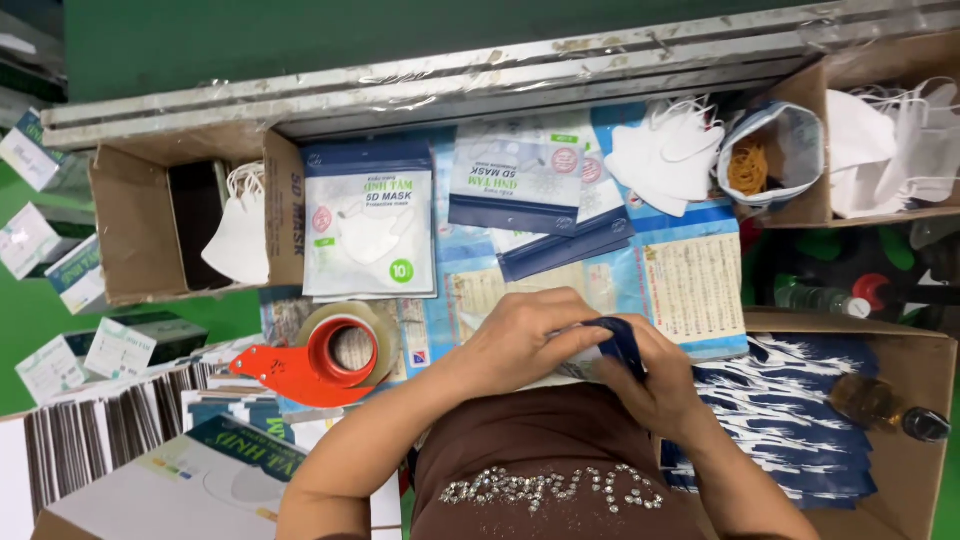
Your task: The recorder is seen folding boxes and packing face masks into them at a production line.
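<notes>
Pouch: I held a mask pouch (612, 345) with a dark blue top edge close to my body, above the near edge of the table, mostly hidden behind my hands.
Left hand: my left hand (520, 340) was curled over the pouch's left side, fingers closed on it.
Right hand: my right hand (655, 385) pinched the blue strip from the right, thumb and fingers shut on it.
Doing it well: I judged it best to keep both hands level and press evenly along the blue edge, so the pouch stayed flat.
Look: white and pale body, blue band, thin and flexible.
Nearby: a finished mask packet (368, 225) lay flat ahead, more packets (515, 180) beside it, loose white masks (665, 155) further right.
Left side: an orange tape dispenser (320, 360) sat just left of my forearm.
Right side: a carton of blue pouches (790, 420) stood beside my right arm.
</notes>
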